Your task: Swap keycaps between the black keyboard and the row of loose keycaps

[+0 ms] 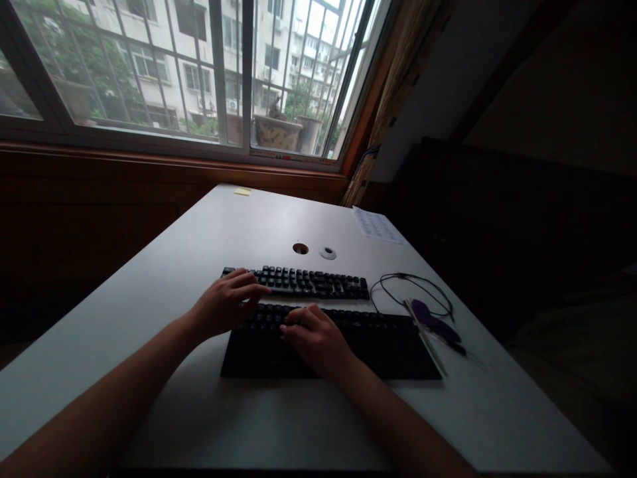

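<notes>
Two black keyboards lie one behind the other on a white desk [164, 285]. Over the left end of the rear keyboard [318, 284] is my left hand [231, 302], its fingers stretched to the right and slightly apart. The front keyboard [378, 345] has a wide, flat palm rest along its near side. My right hand [316, 335] is at the left part of its key rows, fingers bent and drawn together at the tips. Whatever may be between those fingertips is too small and dark to make out. Both hands cover some keys.
A looped black cable [438, 285] and a purple item [432, 318] lie right of the keyboards. Behind are a round desk hole [300, 249], a grey round cover [327, 253], a printed sheet [378, 224] and a yellow note [242, 192]. A barred window stands beyond.
</notes>
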`<move>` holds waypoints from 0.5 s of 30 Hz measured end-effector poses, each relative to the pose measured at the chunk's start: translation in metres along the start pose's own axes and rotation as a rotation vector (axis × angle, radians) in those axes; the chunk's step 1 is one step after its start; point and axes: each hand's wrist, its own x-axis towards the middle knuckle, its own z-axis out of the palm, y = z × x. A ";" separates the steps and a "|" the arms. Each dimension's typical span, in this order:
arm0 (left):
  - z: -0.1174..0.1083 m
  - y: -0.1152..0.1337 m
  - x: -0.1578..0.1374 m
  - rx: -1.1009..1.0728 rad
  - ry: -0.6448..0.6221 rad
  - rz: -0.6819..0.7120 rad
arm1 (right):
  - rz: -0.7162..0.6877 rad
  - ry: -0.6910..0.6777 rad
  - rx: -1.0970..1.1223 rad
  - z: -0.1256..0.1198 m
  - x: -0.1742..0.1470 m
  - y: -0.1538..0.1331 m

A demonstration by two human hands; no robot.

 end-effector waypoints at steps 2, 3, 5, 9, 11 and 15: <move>0.000 0.000 0.000 -0.007 -0.006 -0.002 | 0.004 -0.028 0.017 -0.002 0.000 -0.001; 0.001 -0.001 -0.001 -0.010 -0.012 -0.004 | 0.008 -0.046 0.022 -0.003 -0.001 -0.001; 0.001 -0.002 -0.002 -0.012 -0.021 -0.008 | 0.023 -0.071 0.020 -0.005 -0.001 -0.003; 0.002 -0.003 -0.003 0.000 -0.028 -0.020 | 0.041 -0.074 0.015 -0.006 -0.003 -0.005; 0.002 -0.003 -0.004 -0.002 -0.030 -0.023 | 0.033 -0.078 0.029 -0.006 -0.004 -0.006; 0.002 -0.006 -0.005 -0.015 -0.034 -0.025 | 0.030 -0.081 0.067 -0.007 -0.005 -0.006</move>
